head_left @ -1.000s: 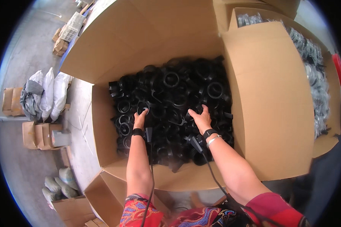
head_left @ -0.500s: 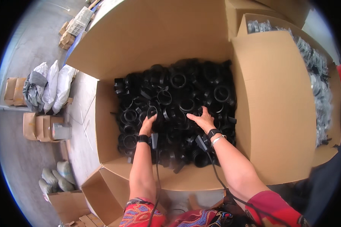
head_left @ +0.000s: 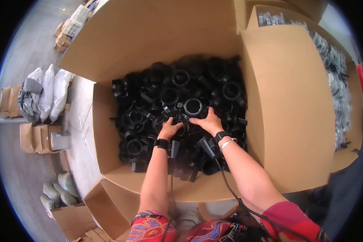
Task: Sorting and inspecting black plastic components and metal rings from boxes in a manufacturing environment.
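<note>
A large cardboard box (head_left: 157,32) holds a deep heap of black plastic ring-shaped fittings (head_left: 170,96). Both my arms reach into it from the lower edge. At the heap's middle, my right hand (head_left: 209,122) has its thumb and forefinger around the lower right side of one round black fitting (head_left: 192,107), whose open ring faces up. Beside it, my left hand (head_left: 169,130) curls its fingers down among dark parts; what they grip is hidden, black against black. Each wrist wears a black strap with a small black device (head_left: 174,149) and a cable.
To the right, another carton holds clear-bagged parts (head_left: 336,92), behind a raised cardboard flap (head_left: 290,101). An open smaller carton (head_left: 111,205) stands at the lower left. Further left are white sacks (head_left: 60,94), boxes (head_left: 38,137) and greenish bags (head_left: 60,191) on the floor.
My hands have come closer together, the left moving right and the right slightly left. A round fitting now shows face up at my right hand. The view has shifted a little.
</note>
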Available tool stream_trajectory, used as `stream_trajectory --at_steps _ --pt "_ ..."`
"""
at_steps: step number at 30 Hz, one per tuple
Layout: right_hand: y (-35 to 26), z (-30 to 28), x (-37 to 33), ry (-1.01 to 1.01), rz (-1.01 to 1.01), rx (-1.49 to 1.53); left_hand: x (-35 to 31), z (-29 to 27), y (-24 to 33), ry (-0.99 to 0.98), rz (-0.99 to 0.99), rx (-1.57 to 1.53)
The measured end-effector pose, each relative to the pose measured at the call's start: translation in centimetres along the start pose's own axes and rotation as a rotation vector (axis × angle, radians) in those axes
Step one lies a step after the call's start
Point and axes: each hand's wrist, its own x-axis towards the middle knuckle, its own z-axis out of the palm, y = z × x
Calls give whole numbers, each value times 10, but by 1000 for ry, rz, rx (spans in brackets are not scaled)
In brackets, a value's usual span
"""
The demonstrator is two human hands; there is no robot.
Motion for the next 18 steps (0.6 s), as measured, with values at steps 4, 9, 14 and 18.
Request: stream_trajectory --at_steps 4,9,14,18 --pt "21 1 24 -75 -40 146 -16 33 2 -126 196 -410" --pt "12 12 13 -54 -35 145 -31 14 29 -136 -4 -306" --pt "26 23 22 33 -86 241 0 16 5 -138 122 -277" --pt "10 28 9 -20 -96 184 -1 -1 -31 -60 180 -221"
